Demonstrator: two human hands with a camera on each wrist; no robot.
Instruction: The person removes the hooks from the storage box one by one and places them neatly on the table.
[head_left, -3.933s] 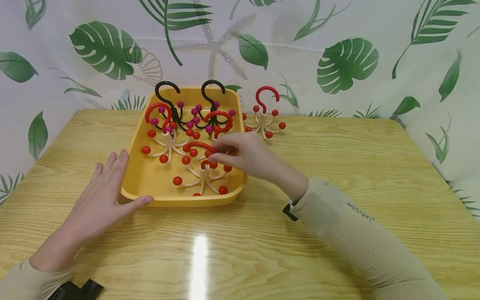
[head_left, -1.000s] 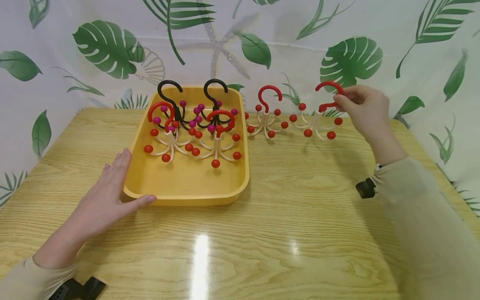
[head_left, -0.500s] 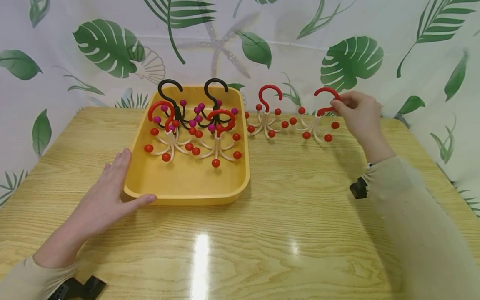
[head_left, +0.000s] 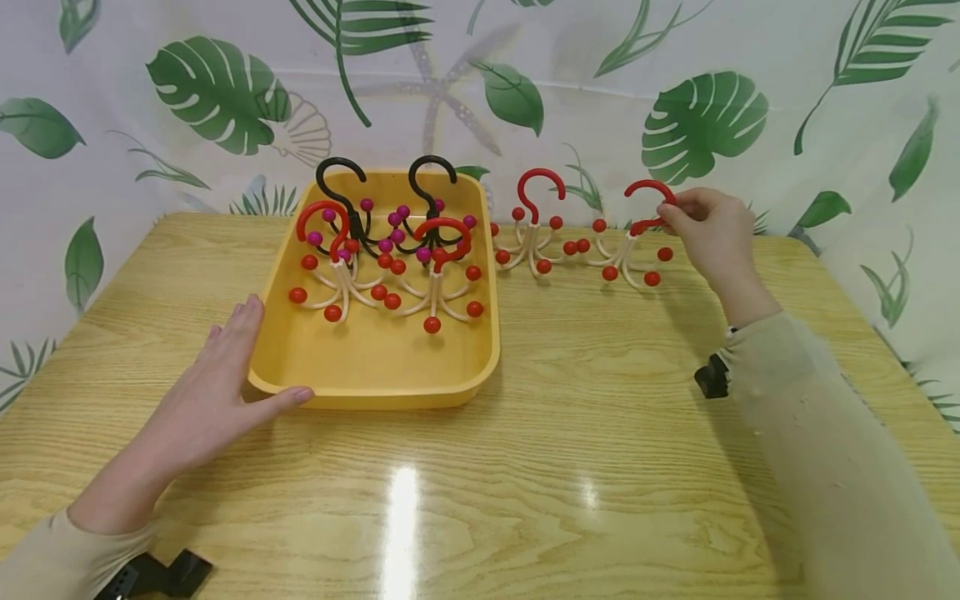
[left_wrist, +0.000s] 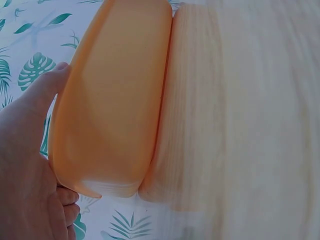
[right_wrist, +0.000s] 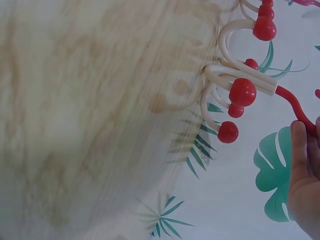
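My right hand [head_left: 712, 242] pinches the red hook of a claw hanger [head_left: 635, 228] between thumb and fingers at the table's back right. That claw hanger [right_wrist: 242, 93] has curved cream arms tipped with red balls, spread low by the table in the right wrist view. Just left of it a matching red-hooked hanger [head_left: 529, 237] stands upright. My left hand [head_left: 198, 400] rests against the near left corner of a yellow tray [head_left: 352, 367], fingers extended along its side, thumb along its front. In the left wrist view the thumb reaches the tray's wall [left_wrist: 107, 100].
Inside the tray, two red-hooked hangers [head_left: 435, 283] stand before two black-hooked hangers with magenta balls [head_left: 354, 225]. A leaf-printed cloth [head_left: 585, 83] hangs behind the table [head_left: 615, 433]. Wooden tabletop extends in front and to the right.
Earlier, my right hand was over the tray's front right hanger. That hanger is now at the table's back right; in the last second it shifted left and slightly down. My left hand stays put.
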